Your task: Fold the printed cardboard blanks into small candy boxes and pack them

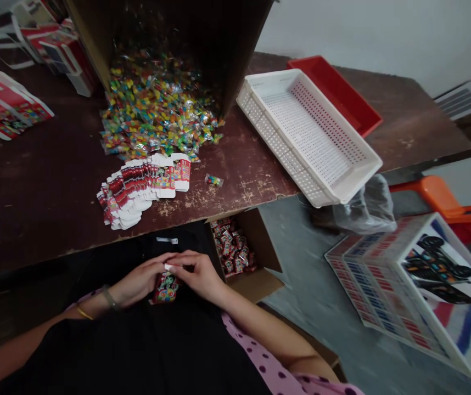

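Above my lap, my left hand (143,281) is closed round a small red printed candy box (165,288) with a cartoon figure and coloured dots on it. The fingers of my right hand (198,275) are bent at the box's white top flap, with thumb and forefinger touching it. Farther forward on the table lies a fanned row of flat candy cartons (136,186). Just to their right is one small clear packet of coloured candies (213,180). Behind the cartons spreads a heap of such candy packets (161,109).
A big cardboard box (244,49) lies open around the heap. White (276,140) and red trays (338,93) stand at the table's right. Below the edge, an open carton (266,241) holds several filled boxes. A striped crate (383,280) and an orange chair (441,195) are at right.
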Tool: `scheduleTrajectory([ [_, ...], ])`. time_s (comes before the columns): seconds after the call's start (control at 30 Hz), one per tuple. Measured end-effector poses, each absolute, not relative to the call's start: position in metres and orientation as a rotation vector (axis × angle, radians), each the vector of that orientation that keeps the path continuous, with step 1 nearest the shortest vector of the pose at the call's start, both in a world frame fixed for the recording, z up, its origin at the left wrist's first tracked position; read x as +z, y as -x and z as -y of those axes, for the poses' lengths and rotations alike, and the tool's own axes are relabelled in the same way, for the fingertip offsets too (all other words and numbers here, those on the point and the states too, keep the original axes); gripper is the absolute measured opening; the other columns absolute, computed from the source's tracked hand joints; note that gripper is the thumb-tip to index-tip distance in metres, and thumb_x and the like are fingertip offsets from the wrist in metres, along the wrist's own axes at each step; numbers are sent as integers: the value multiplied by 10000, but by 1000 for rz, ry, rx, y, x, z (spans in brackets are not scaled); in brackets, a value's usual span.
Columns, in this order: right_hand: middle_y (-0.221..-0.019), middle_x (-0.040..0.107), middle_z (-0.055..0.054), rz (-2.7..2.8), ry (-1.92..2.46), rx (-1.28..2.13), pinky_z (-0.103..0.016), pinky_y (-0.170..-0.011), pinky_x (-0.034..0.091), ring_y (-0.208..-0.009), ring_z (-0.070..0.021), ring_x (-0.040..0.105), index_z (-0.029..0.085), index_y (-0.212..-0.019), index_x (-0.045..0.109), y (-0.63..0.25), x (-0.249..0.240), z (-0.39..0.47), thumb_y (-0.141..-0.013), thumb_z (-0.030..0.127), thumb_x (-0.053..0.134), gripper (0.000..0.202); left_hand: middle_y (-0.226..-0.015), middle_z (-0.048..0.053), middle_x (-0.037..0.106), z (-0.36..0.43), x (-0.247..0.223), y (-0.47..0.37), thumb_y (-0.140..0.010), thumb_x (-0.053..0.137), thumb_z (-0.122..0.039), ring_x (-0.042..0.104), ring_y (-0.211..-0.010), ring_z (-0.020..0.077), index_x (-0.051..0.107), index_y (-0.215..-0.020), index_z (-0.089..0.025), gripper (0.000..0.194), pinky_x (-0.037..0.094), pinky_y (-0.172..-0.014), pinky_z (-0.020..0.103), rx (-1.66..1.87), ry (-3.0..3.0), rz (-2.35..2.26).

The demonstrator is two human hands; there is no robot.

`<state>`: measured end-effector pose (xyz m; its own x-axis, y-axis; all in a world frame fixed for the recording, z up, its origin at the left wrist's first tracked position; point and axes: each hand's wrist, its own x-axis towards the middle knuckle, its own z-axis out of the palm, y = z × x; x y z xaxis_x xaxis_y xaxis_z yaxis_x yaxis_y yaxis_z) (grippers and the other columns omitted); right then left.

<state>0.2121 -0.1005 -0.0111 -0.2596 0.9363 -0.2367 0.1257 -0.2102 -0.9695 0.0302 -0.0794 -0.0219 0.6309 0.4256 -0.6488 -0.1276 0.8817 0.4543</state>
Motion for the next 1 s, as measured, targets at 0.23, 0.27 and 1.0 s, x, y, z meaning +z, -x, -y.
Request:
scheduleTrajectory([
  [0.23, -1103, 658, -68, 1876, 1056, 1447, -329, -971, 450, -1082, -182, 576, 247, -1154, 706, -223, -9, 102, -902, 301, 623, 270, -1525, 97, 432, 78, -28, -12, -739, 724, -224, 416, -1371, 266, 405, -1438, -275, 770, 347, -1092, 400, 221, -653, -751],
  [0.27, -1133, 643, -71, 1982, 1007, 1411, -341, -993, 434, -1109, -187, 554, 252, -1183, 689, -226, -7, 100, -896, 294, 633, 296, -1535, 101, 415, 77, -27, -12, -742, 728, -238, 397, -1383, 263, 394, -1444, -271, 779, 340, -1098, 395, 219, -715, -757],
  [1.0, -911, 655, -25, 1305, 1329, 1251, -271, -776, 481, -834, -157, 610, 204, -1050, 605, -247, -16, 57, -887, 362, 612, 228, -1008, 57, 646, 40, 7, -7, -882, 542, -522, 669, -696, 195, 489, -1238, -266, 441, 536, -507, 284, 222, -845, -922],
])
